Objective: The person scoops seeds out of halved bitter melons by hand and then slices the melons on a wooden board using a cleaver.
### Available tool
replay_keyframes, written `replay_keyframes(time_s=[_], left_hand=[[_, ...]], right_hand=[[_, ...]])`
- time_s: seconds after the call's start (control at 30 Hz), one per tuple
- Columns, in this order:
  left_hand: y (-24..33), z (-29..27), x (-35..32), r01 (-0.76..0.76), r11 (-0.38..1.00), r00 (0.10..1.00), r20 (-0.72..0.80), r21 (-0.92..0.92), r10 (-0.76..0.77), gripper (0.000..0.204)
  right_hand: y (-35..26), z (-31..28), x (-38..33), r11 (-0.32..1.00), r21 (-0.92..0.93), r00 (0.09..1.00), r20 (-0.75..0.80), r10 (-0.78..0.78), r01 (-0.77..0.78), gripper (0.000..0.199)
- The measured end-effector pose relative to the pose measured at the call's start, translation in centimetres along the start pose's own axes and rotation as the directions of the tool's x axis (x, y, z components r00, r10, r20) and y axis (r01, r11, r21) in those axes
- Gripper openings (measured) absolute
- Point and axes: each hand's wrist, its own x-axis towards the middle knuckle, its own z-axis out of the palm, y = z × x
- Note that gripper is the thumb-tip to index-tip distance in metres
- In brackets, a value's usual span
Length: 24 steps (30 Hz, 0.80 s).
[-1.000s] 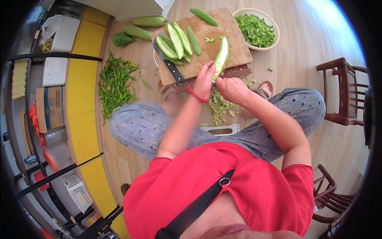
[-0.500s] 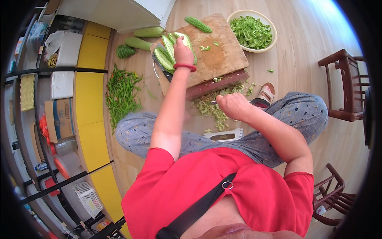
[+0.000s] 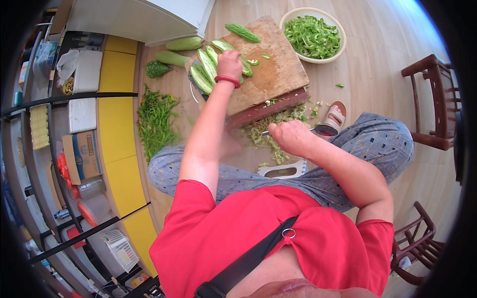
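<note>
Moved to the chopping surface (image 3: 280, 59)'s left edge, the left hand (image 3: 229, 63) is curled over halved gourds (image 3: 207, 63) (grip cannot be told); a metal utensil (image 3: 266, 133) is clasped by the right hand (image 3: 289, 134).

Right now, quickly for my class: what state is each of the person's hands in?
Left hand: at the halved bitter melons; whether it grips one cannot be told.
Right hand: closed around a slim metal utensil.

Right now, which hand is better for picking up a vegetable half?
Probably the left hand: it's over the cutting board, at the vegetable halves. The right hand is away from the board, gripping a metal-tipped tool.
</note>
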Motion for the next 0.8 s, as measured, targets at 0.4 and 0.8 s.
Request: replay_keyframes(time_s=[0.4, 0.8], left_hand=[[3.7, 2.7, 1.2, -0.006, 0.855, 0.95, 0.27, 0.518, -0.157, 0.019], [4.2, -1.3, -2.0, 0.179, 0.946, 0.937, 0.341, -0.271, -0.08, 0.011]], right_hand=[[0.3, 0.3, -0.1, 0.999, 0.033, 1.0, -0.025, -0.016, 0.017, 0.007], [0.4, 0.5, -0.5, 0.999, 0.038, 0.995, -0.091, -0.029, 0.033, 0.007]])
